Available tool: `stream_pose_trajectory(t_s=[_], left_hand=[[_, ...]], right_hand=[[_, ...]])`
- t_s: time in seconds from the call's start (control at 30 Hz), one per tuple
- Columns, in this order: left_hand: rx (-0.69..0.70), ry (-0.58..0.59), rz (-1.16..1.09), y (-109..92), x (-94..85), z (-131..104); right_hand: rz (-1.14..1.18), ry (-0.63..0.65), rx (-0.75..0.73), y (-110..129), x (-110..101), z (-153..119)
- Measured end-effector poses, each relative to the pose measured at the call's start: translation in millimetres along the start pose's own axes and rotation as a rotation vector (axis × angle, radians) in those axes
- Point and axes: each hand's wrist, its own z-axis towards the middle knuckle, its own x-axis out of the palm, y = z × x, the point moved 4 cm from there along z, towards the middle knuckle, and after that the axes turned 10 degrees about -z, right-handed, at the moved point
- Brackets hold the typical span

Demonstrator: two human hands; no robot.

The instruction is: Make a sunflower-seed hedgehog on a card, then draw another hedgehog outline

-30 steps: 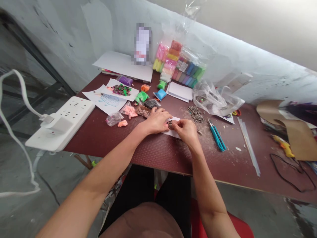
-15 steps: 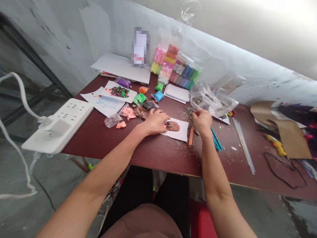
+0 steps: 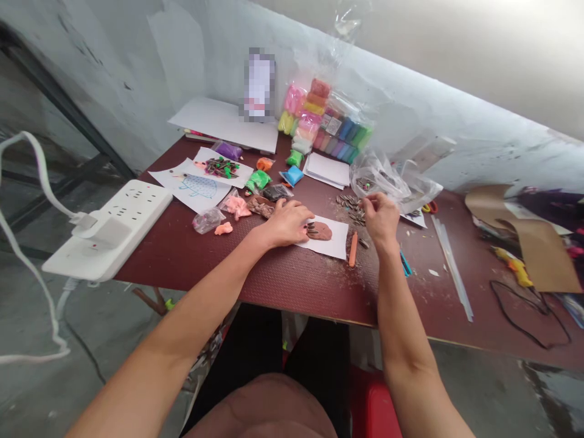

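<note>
On a small white paper [image 3: 336, 246] lies a flat piece of brown clay [image 3: 322, 231], with several striped sunflower seeds [image 3: 312, 231] stuck in its left part. My left hand [image 3: 288, 222] rests over the left end of the clay and paper, fingers spread and bent, hiding what is beneath. To the right, my right hand [image 3: 381, 218] is pinched closed beside a loose pile of sunflower seeds [image 3: 350, 205]; whatever sits between its fingertips is too small to make out. An orange clay tool [image 3: 353, 249] lies between the paper and my right wrist.
Bagged clay, black [image 3: 276, 192], green [image 3: 258, 180] and blue [image 3: 292, 176], lies behind my left hand. A hedgehog-like drawing [image 3: 199, 186] is farther left. A power strip [image 3: 109, 231] stands at the left edge. Rightward are a blue cutter [image 3: 406, 264], clear sticks [image 3: 451, 267] and a yellow glue gun [image 3: 513, 267].
My right hand has shifted slightly right and up, away from the seed pile, uncovering more seeds, while its forearm now covers more of the blue cutter. My left hand stays in place.
</note>
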Motion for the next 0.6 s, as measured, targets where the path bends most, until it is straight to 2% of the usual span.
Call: stream_pose_trajectory(t_s=[0.07, 0.13, 0.23, 0.3, 0.37, 0.47, 0.6], left_hand=[[-0.007, 0.005, -0.001, 1, 0.0, 0], [-0.012, 0.006, 0.003, 1, 0.3, 1], [-0.007, 0.004, 0.010, 3, 1.3, 1], [-0.002, 0.003, 0.014, 4, 2.2, 1], [-0.001, 0.000, 0.020, 5, 3.0, 1], [-0.005, -0.003, 0.027, 6, 3.9, 2], [-0.005, -0.005, 0.028, 7, 4.6, 2]], right_hand=[[0.154, 0.095, -0.056, 7, -2, -15], [0.264, 0.258, -0.088, 17, 0, -35], [0.370, 0.422, -0.056, 32, 3, -67], [0.405, 0.459, -0.036, 40, 4, -83], [0.369, 0.428, -0.082, 47, 3, -93], [0.281, 0.389, -0.120, 53, 4, -97], [0.205, 0.409, -0.110, 52, 11, -96]])
